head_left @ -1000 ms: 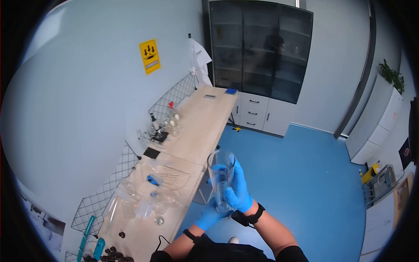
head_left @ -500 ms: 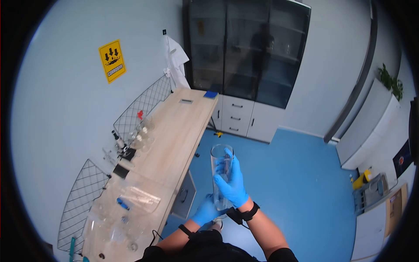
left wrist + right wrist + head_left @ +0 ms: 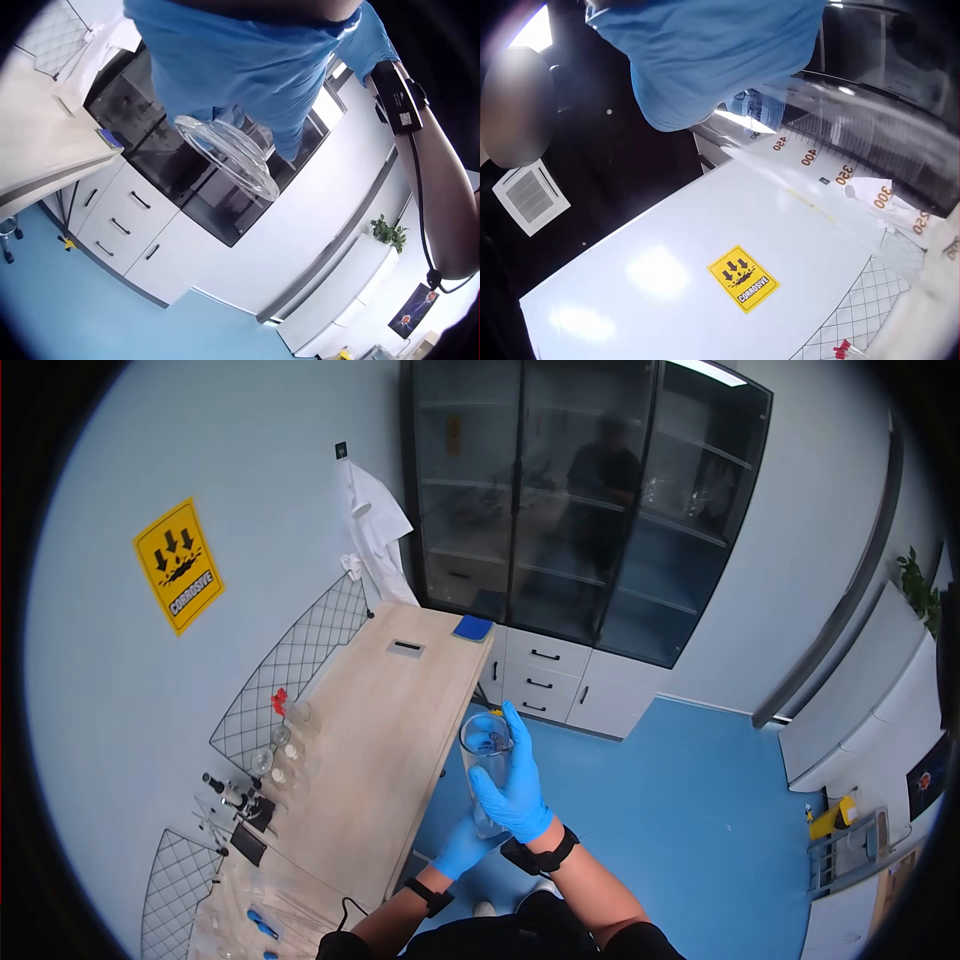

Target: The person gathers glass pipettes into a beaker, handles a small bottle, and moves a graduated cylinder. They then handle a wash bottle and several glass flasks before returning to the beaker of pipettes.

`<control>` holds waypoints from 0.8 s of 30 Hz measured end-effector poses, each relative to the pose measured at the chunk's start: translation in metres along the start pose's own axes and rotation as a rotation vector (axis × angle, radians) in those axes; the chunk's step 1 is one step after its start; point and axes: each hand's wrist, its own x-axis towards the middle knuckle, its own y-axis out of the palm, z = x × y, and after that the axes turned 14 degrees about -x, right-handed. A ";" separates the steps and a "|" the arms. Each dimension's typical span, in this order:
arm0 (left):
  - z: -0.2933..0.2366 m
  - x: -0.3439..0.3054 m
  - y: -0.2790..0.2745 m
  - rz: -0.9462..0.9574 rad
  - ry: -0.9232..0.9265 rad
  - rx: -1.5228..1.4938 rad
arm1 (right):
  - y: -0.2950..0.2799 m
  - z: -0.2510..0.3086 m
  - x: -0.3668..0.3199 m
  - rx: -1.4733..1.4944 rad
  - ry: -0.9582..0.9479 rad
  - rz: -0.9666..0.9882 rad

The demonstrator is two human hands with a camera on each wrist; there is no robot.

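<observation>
Both gloved hands hold a tall clear measuring cylinder (image 3: 489, 762), upright and leaning slightly, with its open mouth toward the head camera. My right hand (image 3: 518, 790) grips the upper part, thumb across the near side and fingers along the far side. Lower down, my left hand (image 3: 466, 848) holds it near the foot, its fingers partly hidden behind the glass. In the left wrist view the round glass foot (image 3: 232, 159) sticks out below the blue glove. Orange numbers from about 250 to 450 run along the cylinder wall (image 3: 832, 150) in the right wrist view.
At left runs a long wooden bench (image 3: 370, 760), bearing a microscope (image 3: 235, 795), glass bottles (image 3: 280, 755) and a blue pad (image 3: 472, 628). Beyond it stands a dark glass-fronted cabinet (image 3: 560, 500) over white drawers (image 3: 540, 680). A sink (image 3: 850, 850) is at right.
The head view has shifted, bringing the cabinet and wall sign closer and sliding the bench's near glassware out of view. Both hands keep their hold on the cylinder.
</observation>
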 end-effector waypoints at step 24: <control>0.180 0.359 -0.177 -0.862 -0.245 0.116 | 0.163 -0.386 0.286 0.296 -0.103 0.629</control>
